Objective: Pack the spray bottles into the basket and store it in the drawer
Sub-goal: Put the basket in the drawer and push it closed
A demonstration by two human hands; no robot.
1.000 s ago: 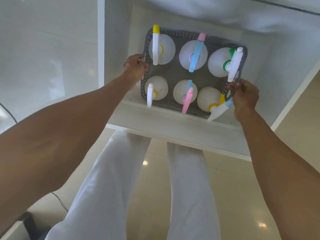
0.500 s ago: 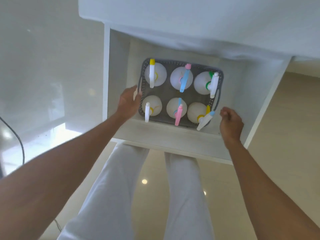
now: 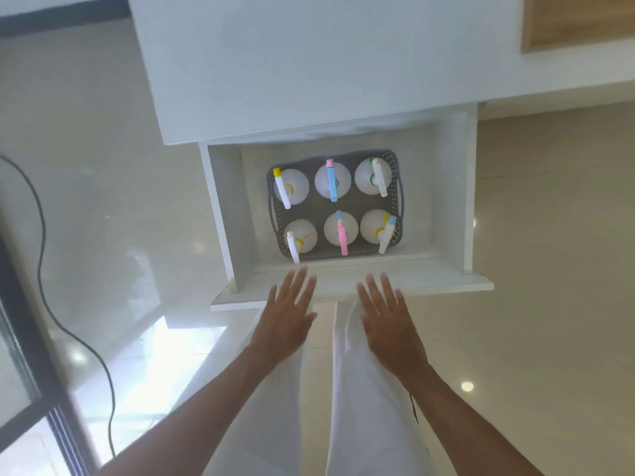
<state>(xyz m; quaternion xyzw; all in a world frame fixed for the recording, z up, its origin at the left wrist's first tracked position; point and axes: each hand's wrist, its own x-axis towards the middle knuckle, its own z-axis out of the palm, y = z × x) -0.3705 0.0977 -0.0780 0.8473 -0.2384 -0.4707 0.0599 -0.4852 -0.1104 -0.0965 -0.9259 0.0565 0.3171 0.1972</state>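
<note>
A: Where do we stand? The grey perforated plastic basket (image 3: 336, 256) sits on the floor of the open white drawer (image 3: 354, 293), six white plastic spray bottles (image 3: 332, 182) upright inside, two rows of three, with triggers in yellow, blue, pink, green and white.

B: Hands? We see our left hand (image 3: 287, 314) flat, fingers spread, gripping nothing, its fingertips at the drawer's front panel. Our right hand (image 3: 390, 319) is the same, palm open and empty, just beside the left. Whether either palm actually touches the panel, we cannot tell.

A: What is left, by our reckoning, is closing the drawer. How will it handle?

B: We judge the load moderate: whether the bottles hold liquid we cannot tell. The drawer front is stiff, smooth board, likely slippery under a palm, so we'd press flat on the front face, both hands near the middle, to keep it from racking.

A: Risk?

B: The bottles are tall, and some triggers overhang the basket's near rim. A hard shove could tip them. The basket's side handles (image 3: 400, 197) stay reachable if we need to reseat it.
</note>
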